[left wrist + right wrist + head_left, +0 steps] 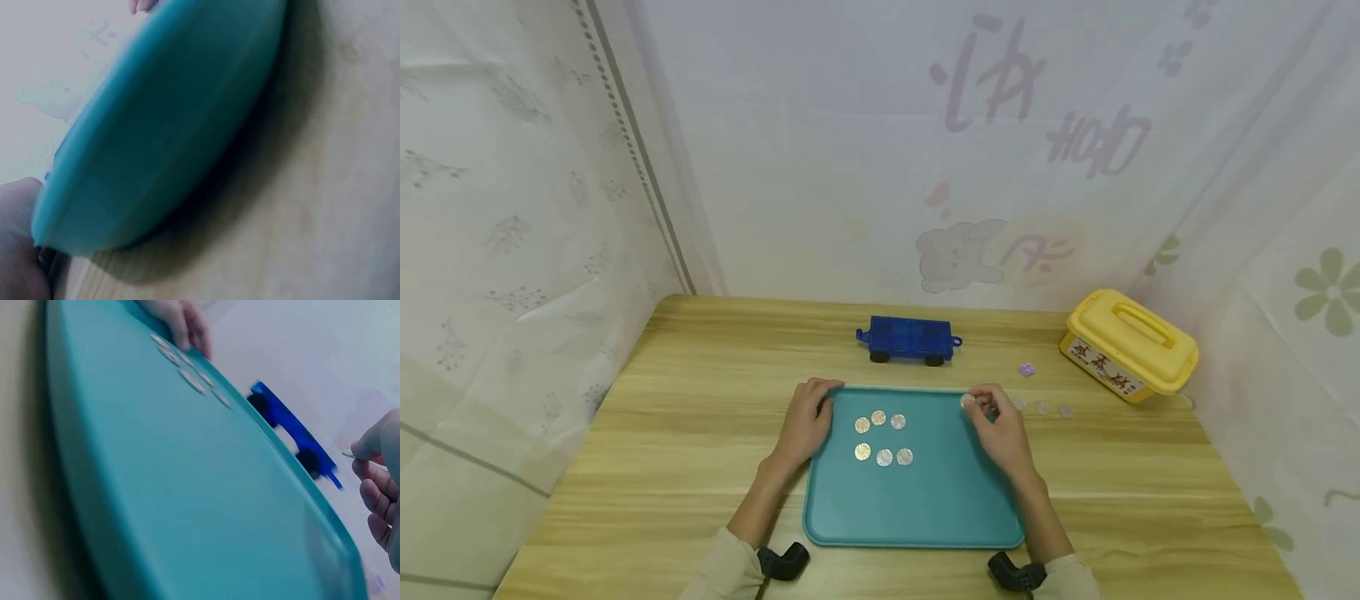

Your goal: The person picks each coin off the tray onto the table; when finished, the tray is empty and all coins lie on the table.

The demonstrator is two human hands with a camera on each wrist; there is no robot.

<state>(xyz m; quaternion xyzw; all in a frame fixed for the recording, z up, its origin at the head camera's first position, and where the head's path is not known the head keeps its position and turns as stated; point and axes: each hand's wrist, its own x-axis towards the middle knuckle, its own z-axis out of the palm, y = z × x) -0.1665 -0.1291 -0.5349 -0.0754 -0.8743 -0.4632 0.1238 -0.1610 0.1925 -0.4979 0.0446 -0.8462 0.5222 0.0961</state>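
A teal tray lies on the table with several gold and silver coins in two rows on its left half. My left hand holds the tray's back left corner, thumb on the inner side of the rim. In the left wrist view, part of that hand shows beside the tray wall. Near the back right corner, my right hand pinches one coin between thumb and index finger, raised above the rim. Three silver coins lie on the table just right of this hand.
Behind the tray stands a blue toy wagon with black wheels. A small purple piece lies farther right, near a yellow lidded box with a handle. White patterned cloth hangs at the back and sides of the wooden table.
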